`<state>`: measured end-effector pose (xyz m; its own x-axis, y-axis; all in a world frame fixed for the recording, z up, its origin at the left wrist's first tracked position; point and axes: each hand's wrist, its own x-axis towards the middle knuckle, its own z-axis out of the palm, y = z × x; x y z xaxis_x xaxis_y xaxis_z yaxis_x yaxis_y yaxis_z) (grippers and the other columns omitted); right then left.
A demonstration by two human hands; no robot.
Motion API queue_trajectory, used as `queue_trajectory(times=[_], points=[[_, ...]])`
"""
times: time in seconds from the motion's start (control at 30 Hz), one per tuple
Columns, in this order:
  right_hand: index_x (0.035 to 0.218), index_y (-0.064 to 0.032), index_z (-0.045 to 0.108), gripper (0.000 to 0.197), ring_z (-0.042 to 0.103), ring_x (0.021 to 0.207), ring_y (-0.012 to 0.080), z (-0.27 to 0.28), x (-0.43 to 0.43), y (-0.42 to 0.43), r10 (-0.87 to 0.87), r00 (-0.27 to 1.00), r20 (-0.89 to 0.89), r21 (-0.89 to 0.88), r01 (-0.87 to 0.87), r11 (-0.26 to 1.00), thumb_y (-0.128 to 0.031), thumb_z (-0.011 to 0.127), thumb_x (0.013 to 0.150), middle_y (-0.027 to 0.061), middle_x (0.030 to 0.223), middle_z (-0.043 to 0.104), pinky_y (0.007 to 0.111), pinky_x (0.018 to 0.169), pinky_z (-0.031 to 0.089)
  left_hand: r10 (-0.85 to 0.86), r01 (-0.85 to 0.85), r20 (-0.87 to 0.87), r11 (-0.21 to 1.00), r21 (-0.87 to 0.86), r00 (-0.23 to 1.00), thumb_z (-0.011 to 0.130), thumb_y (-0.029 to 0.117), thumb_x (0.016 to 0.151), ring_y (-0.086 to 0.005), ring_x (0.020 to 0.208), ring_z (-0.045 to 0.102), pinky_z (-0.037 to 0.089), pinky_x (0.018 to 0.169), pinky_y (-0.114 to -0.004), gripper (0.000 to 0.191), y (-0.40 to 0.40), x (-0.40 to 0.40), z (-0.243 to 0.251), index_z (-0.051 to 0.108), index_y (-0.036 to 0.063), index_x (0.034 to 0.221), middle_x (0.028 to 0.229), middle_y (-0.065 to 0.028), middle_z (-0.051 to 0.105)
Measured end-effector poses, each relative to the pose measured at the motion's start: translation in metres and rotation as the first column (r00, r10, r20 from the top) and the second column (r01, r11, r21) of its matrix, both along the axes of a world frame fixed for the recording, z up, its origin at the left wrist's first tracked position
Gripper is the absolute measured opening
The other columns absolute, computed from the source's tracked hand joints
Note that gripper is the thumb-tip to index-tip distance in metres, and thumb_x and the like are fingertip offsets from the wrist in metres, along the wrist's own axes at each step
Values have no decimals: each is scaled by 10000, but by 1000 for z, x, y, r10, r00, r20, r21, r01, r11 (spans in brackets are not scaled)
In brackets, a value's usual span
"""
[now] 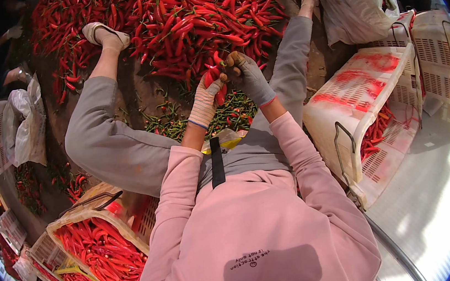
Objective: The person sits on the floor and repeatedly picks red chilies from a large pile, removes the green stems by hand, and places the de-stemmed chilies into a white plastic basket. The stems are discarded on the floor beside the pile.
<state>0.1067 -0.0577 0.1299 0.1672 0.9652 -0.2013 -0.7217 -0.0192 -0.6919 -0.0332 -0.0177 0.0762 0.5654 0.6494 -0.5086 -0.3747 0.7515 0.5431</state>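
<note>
My left hand [205,104], in a striped knit glove, is closed around a few red chili peppers [212,75] above my lap. Its thumb presses on them, and some tips stick out below. Beside it, my right hand [250,74] wears a grey glove with brown-stained fingertips. Those fingertips pinch at the green stem [222,63] of an upright pepper; the exact contact is partly hidden. Just beyond both hands spreads a large heap of red chili peppers [199,22]. Beneath them, between my legs, lies a pile of green stems [230,110] with bits of red.
To the left stands a plastic crate [92,214] filled with red peppers. At right, a tipped white crate [332,128] with red stains has peppers inside. A white sack [353,5] sits by my right foot. Another person's arm [1,43] shows at the far left.
</note>
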Motion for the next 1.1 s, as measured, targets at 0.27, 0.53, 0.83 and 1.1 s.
queue_trajectory(times=[0.27,0.53,0.83,1.1], points=[[861,-88,514,262,339,529,46,20,-3,0,81,993,81,-43,-78,996,-323,466,968,-51,617,383,213,555,388,127,-139,109,984,113,986,680,21,780,-134,815,596,529,739,-277,410,21,-24,13,534,92,1157,966,-29,594],[963,-55,534,251,386,550,62,20,-12,9,-25,987,-159,-9,24,1000,-294,461,974,-27,680,452,213,594,408,-31,22,50,985,172,998,706,50,783,-135,930,573,479,809,-240,525,0,-11,11,460,77,1246,1060,-26,575],[1020,-83,564,270,627,839,343,5,-18,-2,152,263,953,-202,176,964,-295,576,853,150,877,649,398,709,492,-168,255,-291,921,293,942,700,52,772,-176,912,592,506,790,-280,530,1,-14,9,450,-4,1237,1075,-87,579],[951,-28,565,282,567,585,211,-26,4,0,81,789,610,-168,29,985,-299,498,918,91,659,579,331,587,472,-145,491,-576,708,508,805,726,100,716,-165,801,584,498,718,-286,496,4,-14,8,486,-20,1132,978,-90,611]])
